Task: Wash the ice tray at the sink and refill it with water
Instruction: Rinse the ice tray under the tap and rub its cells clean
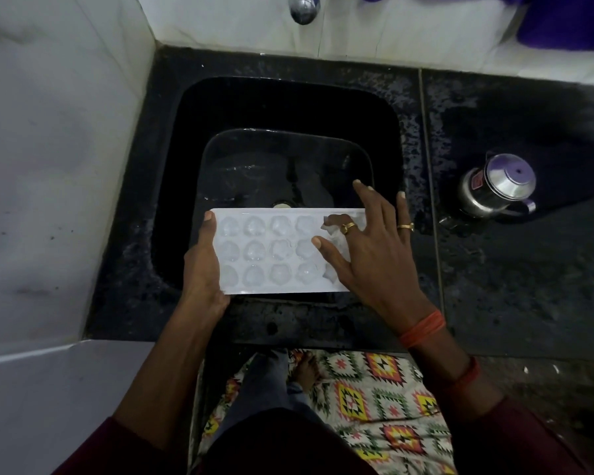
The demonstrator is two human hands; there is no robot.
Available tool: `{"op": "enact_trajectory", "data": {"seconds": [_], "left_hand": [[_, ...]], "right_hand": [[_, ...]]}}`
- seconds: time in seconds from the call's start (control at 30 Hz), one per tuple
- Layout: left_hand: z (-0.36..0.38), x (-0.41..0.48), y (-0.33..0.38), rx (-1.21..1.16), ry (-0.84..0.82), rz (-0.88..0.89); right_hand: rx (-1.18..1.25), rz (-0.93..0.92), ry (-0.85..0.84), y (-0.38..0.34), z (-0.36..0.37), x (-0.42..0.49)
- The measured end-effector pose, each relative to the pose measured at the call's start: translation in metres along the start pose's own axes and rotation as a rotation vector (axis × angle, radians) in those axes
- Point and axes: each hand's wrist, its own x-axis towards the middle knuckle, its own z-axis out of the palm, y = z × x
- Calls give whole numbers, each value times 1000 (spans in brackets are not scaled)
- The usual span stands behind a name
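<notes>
A white ice tray (275,250) with rows of round cups lies level over the near half of the black sink (172,186). My left hand (201,265) grips its left end, thumb on the top rim. My right hand (367,245) rests spread over the tray's right end, fingers straight, covering the last cups. The chrome tap (303,8) juts from the white tiled wall above the sink. No water stream is visible.
A steel lidded pot (498,186) stands on the wet black counter (515,269) to the right. White tiled walls (55,166) close in the left side. A patterned mat (371,399) lies on the floor beneath me. Something purple (570,25) sits at the top right.
</notes>
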Motion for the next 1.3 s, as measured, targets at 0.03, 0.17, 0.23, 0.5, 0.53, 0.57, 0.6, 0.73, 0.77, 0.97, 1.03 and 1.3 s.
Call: {"op": "enact_trajectory", "data": {"seconds": [0.03,0.17,0.23,0.5,0.53,0.57,0.6,0.73,0.77,0.97,1.03,1.3], "left_hand": [[-1,1,0,-7,-1,-2],[-1,2,-1,-6,2,-5],[-2,3,-1,-8,5,-8],[-5,7,-4,-9,17,-26],[-5,7,-4,-9,18,-27],[-5,8,-5,-7,18,-27],[-5,8,-5,-6,18,-27],[-5,9,-7,-5,16,-32],[-5,10,-8,-7,12,-33],[-6,10,-9,-25,3,-28],[-6,10,-9,-30,3,-25],[-11,8,-10,-37,3,-29]], "right_hand": [[-14,-5,-9,0,1,0],[-42,-18,-38,1,2,1],[-52,-24,-37,0,1,1],[-133,-51,-34,3,-4,-1],[-133,-54,-45,3,-4,-2],[-131,-55,-55,3,-3,-2],[-130,-56,-66,2,-2,-3],[-118,-66,-99,2,0,-4],[-111,-65,-102,2,-1,-4],[-86,-63,-63,0,-5,-5],[-89,-55,-85,-1,-3,-6],[-22,-74,16,-8,-8,-5]]}}
